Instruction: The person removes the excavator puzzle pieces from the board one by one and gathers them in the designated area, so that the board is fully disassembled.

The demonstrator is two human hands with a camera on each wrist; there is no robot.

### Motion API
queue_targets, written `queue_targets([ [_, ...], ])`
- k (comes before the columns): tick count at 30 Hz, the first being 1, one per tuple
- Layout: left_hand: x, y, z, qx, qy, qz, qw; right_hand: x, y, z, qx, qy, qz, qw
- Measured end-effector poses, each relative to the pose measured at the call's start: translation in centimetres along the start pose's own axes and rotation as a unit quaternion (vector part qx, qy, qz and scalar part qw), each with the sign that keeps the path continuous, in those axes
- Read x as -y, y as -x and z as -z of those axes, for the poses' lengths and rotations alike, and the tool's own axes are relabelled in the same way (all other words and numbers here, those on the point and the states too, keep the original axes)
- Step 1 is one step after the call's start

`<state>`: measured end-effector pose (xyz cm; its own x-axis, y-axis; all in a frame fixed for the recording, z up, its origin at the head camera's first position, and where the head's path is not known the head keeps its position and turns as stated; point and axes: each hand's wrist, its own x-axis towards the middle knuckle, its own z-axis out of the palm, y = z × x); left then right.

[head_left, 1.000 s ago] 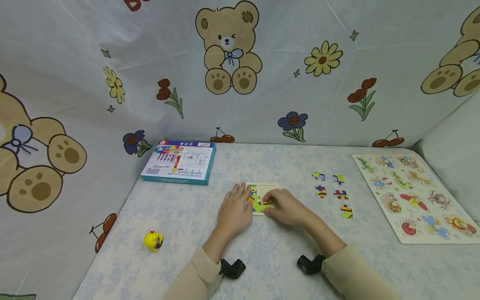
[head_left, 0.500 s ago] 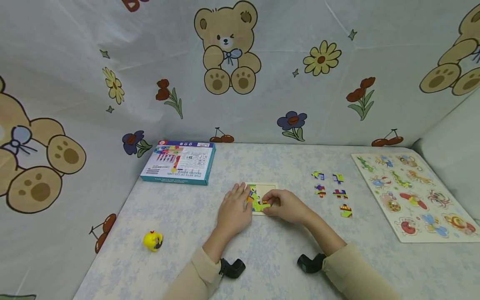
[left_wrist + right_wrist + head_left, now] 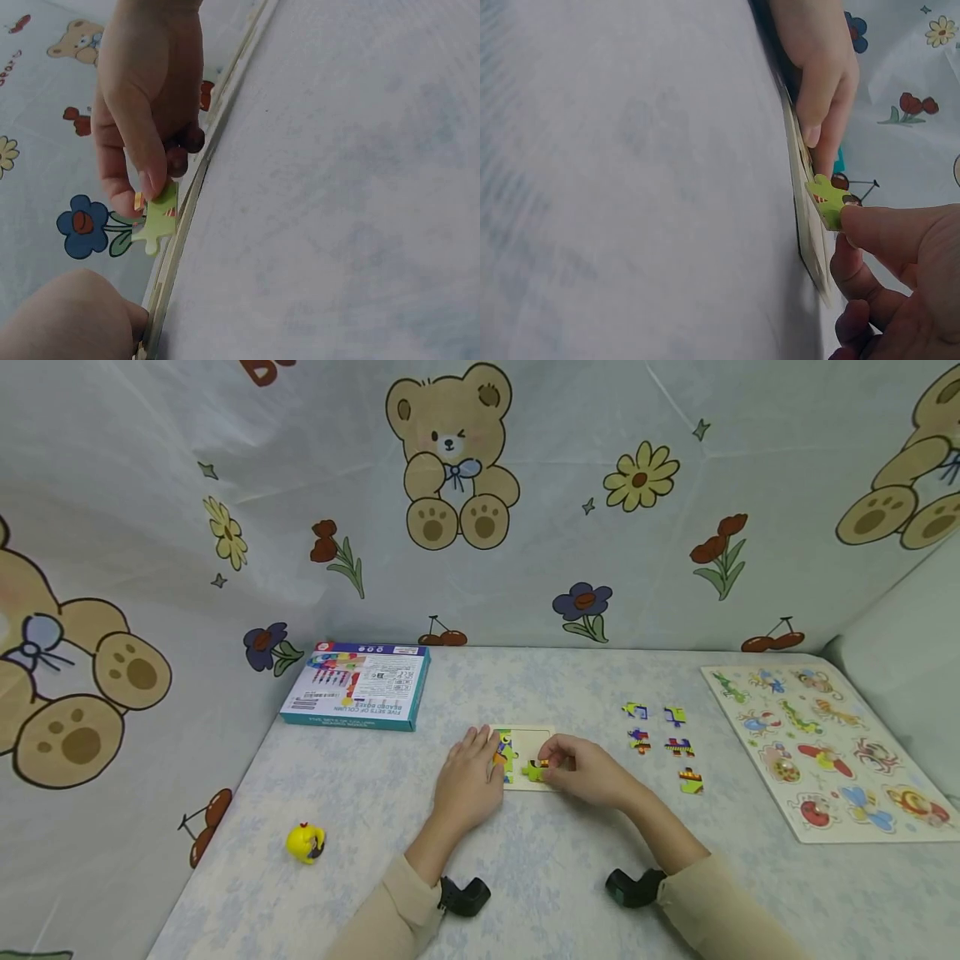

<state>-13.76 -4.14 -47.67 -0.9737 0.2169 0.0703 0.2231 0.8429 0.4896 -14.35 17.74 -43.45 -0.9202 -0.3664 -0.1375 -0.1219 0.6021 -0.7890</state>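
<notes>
A small pale wooden puzzle board (image 3: 534,739) lies mid-table, with colourful pieces (image 3: 507,750) set along its left side. My left hand (image 3: 468,781) rests on the board's left edge with its fingers extended, covering part of it. Over the board's lower right, my right hand (image 3: 588,770) pinches a green puzzle piece (image 3: 533,770) between thumb and finger. In the right wrist view that puzzle piece (image 3: 827,202) is tilted above the board's rim. The left wrist view shows the piece (image 3: 157,221) with its knob pointing down, in the right hand's (image 3: 150,90) fingertips.
Several loose puzzle pieces (image 3: 678,747) lie right of the board. Farther right is a large board with insect pictures (image 3: 832,752). A teal-edged box (image 3: 360,685) lies at the back left. A yellow toy (image 3: 305,842) sits front left. A printed cloth (image 3: 525,593) hangs behind.
My right hand has moved slightly right with the green puzzle piece, apart now from the pieces on the board's left. The left hand has stayed put.
</notes>
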Motion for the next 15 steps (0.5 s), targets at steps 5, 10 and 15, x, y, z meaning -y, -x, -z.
queue_targets([
  [5,0.1,0.0,-0.2,0.003,-0.003,0.000,1.0000,-1.2,1.3,2.0,-0.023,0.015,-0.037,0.9989],
  [10,0.1,0.1,-0.2,0.002,-0.006,0.001,1.0000,-2.6,3.1,4.6,-0.036,0.037,-0.056,0.9971],
  [15,0.1,0.1,-0.2,0.003,-0.007,0.002,1.0000,-4.1,4.8,7.0,-0.038,0.063,-0.057,0.9957],
])
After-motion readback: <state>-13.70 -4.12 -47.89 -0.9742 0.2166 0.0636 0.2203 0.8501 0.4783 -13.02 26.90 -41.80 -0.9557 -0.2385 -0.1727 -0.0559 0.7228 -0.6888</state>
